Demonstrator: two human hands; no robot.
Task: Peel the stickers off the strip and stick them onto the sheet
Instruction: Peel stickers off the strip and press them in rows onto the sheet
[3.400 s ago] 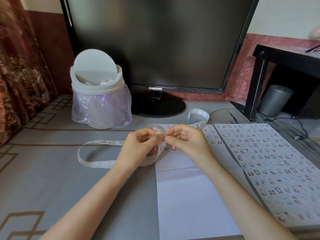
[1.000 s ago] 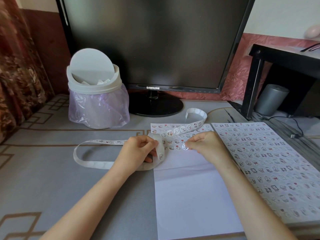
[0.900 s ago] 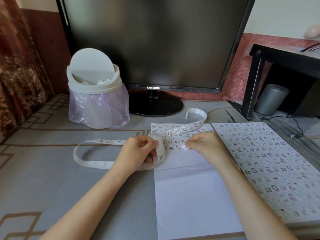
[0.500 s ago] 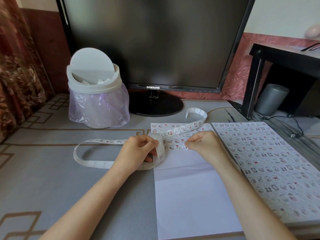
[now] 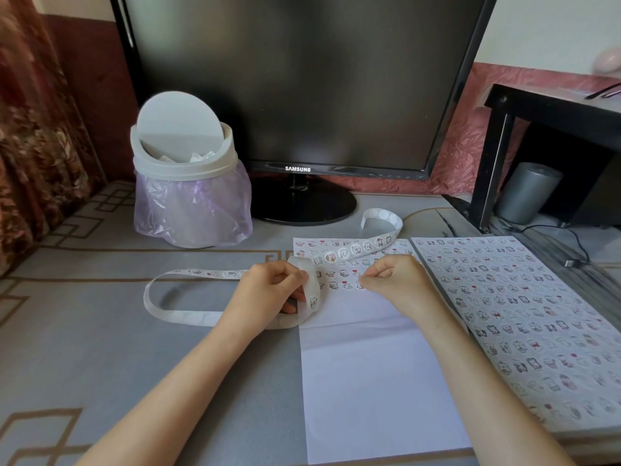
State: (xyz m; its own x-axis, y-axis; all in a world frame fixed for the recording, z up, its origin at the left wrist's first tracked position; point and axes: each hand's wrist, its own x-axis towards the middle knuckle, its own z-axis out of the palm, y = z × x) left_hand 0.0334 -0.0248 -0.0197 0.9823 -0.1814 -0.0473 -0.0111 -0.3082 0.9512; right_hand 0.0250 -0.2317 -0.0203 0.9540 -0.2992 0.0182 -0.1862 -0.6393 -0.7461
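A long white sticker strip [image 5: 174, 311] loops across the grey table, and its far end [image 5: 381, 227] curls up behind the sheet. My left hand [image 5: 268, 290] grips the strip at a fold by the sheet's left edge. The white sheet [image 5: 373, 371] lies in front of me, with a few rows of small cartoon stickers along its top. My right hand [image 5: 395, 280] is curled, its fingertips holding down a sticker [image 5: 359, 285] at the end of the lowest row.
A second sheet [image 5: 524, 317] covered with stickers lies to the right. A white swing-lid bin [image 5: 183, 183] with a purple liner stands at the back left. A black monitor [image 5: 302, 79] is behind, with a black side table [image 5: 554, 109] and grey cylinder [image 5: 527, 193] at the right.
My right hand left the strip and brought a peeled sticker down onto the sheet; in the last second it has barely moved. My left hand keeps its grip on the strip.
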